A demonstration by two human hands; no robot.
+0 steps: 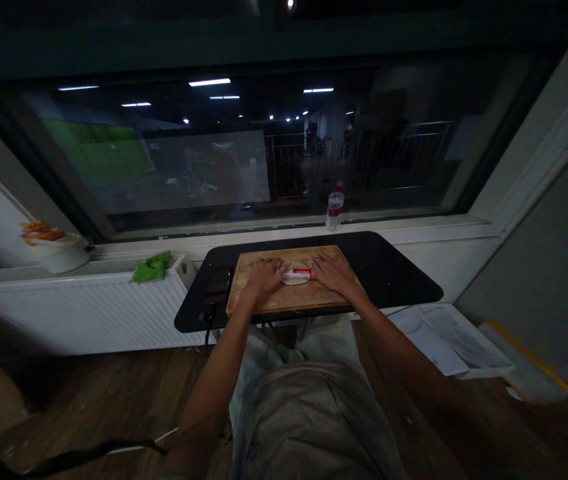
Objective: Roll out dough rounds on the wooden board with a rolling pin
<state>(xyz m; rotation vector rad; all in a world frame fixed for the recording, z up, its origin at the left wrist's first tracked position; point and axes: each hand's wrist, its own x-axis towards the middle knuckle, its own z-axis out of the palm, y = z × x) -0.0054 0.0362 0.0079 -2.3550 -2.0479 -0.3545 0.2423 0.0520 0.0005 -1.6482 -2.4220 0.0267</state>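
On the wooden cutting board (274, 305) lies a flat, pale, round piece that looks like dough (295, 281). Across it runs a short rod with a red and white label (298, 273), its lettering too small to read. My left hand (265, 275) is closed over the rod's left end. At the right end, my right hand (333, 272) grips it, fingers forward. Both ends of the rod are hidden under the hands. Pale smudges like flour mark the fingers and the board.
The board rests on a black table (397, 277) by a window. A dark phone (218, 283) lies left of the board. Nearby are a water bottle (335, 210) on the sill, a green cloth (152, 267) on the radiator (89, 310), a white pot (59, 253), and a white box (451, 340) at right.
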